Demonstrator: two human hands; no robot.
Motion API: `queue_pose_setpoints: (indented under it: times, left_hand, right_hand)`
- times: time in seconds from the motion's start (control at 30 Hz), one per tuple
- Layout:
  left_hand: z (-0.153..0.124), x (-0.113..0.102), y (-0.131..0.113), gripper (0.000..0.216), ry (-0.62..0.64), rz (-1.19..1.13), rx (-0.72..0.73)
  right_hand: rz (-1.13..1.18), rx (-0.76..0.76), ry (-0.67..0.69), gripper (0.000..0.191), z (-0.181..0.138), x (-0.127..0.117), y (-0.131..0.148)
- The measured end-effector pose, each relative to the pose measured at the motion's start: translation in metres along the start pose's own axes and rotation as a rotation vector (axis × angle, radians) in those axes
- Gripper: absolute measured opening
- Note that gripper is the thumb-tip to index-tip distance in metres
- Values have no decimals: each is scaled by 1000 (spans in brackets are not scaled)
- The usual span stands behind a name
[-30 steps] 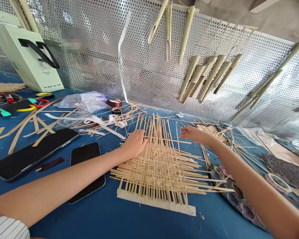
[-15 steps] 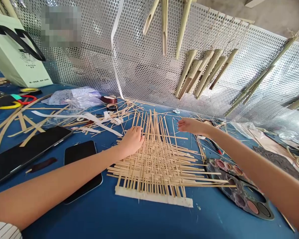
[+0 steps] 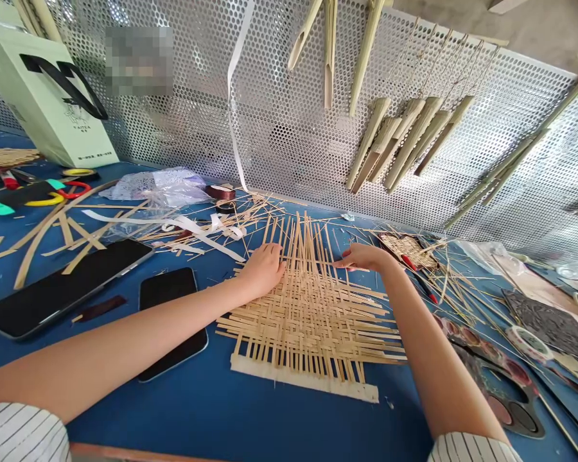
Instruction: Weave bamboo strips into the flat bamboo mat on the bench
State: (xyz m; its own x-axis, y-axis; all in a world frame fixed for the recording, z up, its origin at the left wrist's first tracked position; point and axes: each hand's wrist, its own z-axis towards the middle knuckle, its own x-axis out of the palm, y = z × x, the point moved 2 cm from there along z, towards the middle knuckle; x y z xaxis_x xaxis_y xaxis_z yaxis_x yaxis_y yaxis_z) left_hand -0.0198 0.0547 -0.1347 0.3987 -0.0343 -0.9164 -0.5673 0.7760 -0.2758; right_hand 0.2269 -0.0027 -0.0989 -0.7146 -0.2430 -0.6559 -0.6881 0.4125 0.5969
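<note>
A half-woven mat of thin bamboo strips (image 3: 313, 321) lies on the blue table (image 3: 212, 417), its near edge taped to a pale strip (image 3: 303, 380). My left hand (image 3: 262, 269) rests on the mat's far left part, fingers curled over the upright strips. My right hand (image 3: 363, 258) is on the far right part of the mat, its fingertips pinched on a thin crosswise bamboo strip (image 3: 340, 264). Loose ends of the strips stick out beyond both hands.
A tablet (image 3: 58, 292) and a phone (image 3: 171, 321) lie left of the mat. Scissors (image 3: 52, 192), ribbon, plastic bags and loose strips clutter the far left. A paint palette (image 3: 501, 391) and tape lie right. A perforated metal panel (image 3: 279, 128) with hanging bamboo pieces stands behind.
My right hand has come in from the far right edge onto the mat and pinched a crosswise strip. My left hand has stayed in place on the mat.
</note>
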Motion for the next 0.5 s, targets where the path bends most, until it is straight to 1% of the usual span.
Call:
queue_pose_setpoints:
  times: [0.1, 0.17, 0.33, 0.5]
  left_hand:
    - [0, 1, 1, 42, 6, -19, -13]
    - [0, 1, 1, 41, -5, -35, -16]
    - [4, -7, 4, 36, -62, -138, -59]
    - [13, -24, 9, 35, -72, -206, -138]
  right_hand:
    - [104, 24, 92, 34, 2, -1, -2]
    - [168, 13, 139, 29, 2, -2, -2]
    - [297, -59, 199, 22, 0, -8, -2]
    - [337, -121, 218, 30, -8, -17, 4]
